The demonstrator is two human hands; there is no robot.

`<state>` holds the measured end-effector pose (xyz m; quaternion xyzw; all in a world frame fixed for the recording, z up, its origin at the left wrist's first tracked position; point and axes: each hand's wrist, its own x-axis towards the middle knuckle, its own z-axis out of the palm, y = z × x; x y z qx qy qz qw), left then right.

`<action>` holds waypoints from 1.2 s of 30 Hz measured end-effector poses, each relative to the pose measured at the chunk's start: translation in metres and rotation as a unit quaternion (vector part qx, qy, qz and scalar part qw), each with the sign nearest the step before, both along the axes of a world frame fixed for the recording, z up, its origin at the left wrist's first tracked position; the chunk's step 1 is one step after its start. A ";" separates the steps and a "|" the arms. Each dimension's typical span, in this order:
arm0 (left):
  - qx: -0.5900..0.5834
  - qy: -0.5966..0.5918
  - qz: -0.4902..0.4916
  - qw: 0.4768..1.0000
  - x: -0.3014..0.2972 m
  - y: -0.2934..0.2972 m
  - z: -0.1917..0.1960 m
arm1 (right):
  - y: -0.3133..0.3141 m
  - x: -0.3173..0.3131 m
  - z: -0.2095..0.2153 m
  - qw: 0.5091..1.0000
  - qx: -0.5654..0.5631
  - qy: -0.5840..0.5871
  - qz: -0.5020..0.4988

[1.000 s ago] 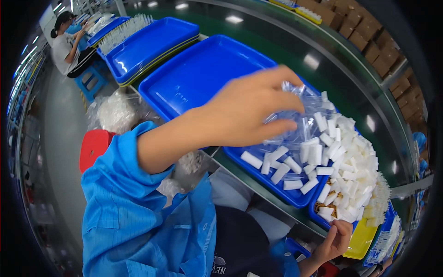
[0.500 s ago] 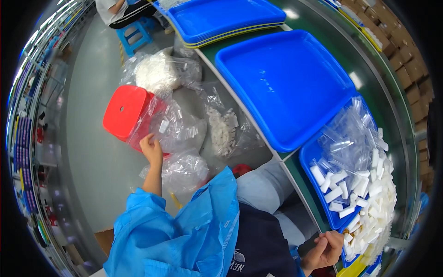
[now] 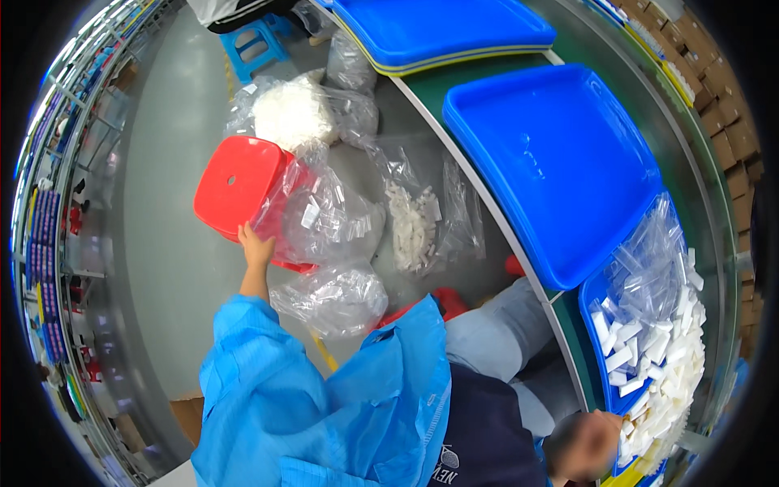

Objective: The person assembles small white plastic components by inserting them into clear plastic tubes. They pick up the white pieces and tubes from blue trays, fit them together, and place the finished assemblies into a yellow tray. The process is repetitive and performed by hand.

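My left hand [image 3: 256,245], in a blue sleeve, reaches out to the near edge of a red plastic stool [image 3: 243,180]. Its fingers are apart and seem to touch the rim; nothing shows in them. A clear plastic bag [image 3: 333,221] drapes over the stool's right side. My right hand [image 3: 586,446] is at the table's near edge, beside a heap of small white blocks [image 3: 661,406]. Motion blur smears its fingers, so whether it holds anything is unclear. Part of the heap lies in a blue tray [image 3: 594,312], with clear plastic bags [image 3: 647,264] on top.
Large blue trays [image 3: 552,170] lie on the green tabletop [image 3: 430,89], with another stack [image 3: 446,32] farther off. Bags of white pieces [image 3: 294,114] stand on the grey floor [image 3: 162,243]. A blue stool [image 3: 253,50] and part of a seated person are at the far left.
My left hand has moved up to the red stool's near edge. My right hand has shifted slightly and become blurred. The whole view has swung, so the table sits farther right.
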<state>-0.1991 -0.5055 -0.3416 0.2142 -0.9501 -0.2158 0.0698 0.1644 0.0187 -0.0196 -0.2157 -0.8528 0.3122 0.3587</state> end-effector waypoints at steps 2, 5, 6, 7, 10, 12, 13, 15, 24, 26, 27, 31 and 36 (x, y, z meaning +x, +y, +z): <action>-0.009 -0.045 0.000 0.999 0.003 0.003 0.002 | -0.004 -0.010 0.003 0.999 0.022 -0.025 0.008; -0.011 -0.067 -0.027 0.997 -0.003 0.007 0.020 | -0.008 -0.014 0.002 0.998 0.044 -0.047 0.020; -0.022 -0.038 -0.033 0.998 0.006 -0.003 0.005 | -0.008 -0.016 0.002 0.997 0.047 -0.055 0.025; -0.032 -0.009 -0.042 0.999 0.015 -0.011 -0.009 | -0.009 -0.019 0.003 0.996 0.049 -0.063 0.029; 0.075 0.011 -0.064 0.995 0.045 -0.013 -0.039 | -0.016 -0.032 -0.001 0.999 0.012 -0.015 0.036; 0.067 -0.002 -0.063 0.996 0.070 -0.017 -0.069 | -0.010 -0.037 0.002 0.997 0.030 -0.019 0.075; 0.102 -0.025 -0.038 0.994 0.081 -0.002 -0.067 | -0.011 -0.042 0.004 0.995 0.038 -0.023 0.090; 0.120 -0.053 0.004 0.991 0.086 0.010 -0.058 | -0.010 -0.042 0.006 0.994 0.041 -0.012 0.100; 0.124 -0.151 0.063 0.979 0.090 0.023 -0.049 | -0.017 -0.021 -0.002 0.999 0.001 -0.020 0.026; 0.126 -0.154 0.060 0.978 0.090 0.034 -0.053 | -0.016 -0.020 -0.003 0.999 0.014 -0.015 0.033; 0.123 -0.147 0.052 0.980 0.093 0.039 -0.055 | -0.015 -0.018 -0.003 0.999 0.021 -0.012 0.035; 0.181 -0.011 -0.014 0.983 0.048 0.066 -0.037 | -0.006 -0.022 0.002 0.998 0.040 -0.005 0.052; 0.241 0.263 -0.290 0.888 0.011 0.228 0.190 | -0.009 -0.030 0.005 0.996 0.035 0.015 0.076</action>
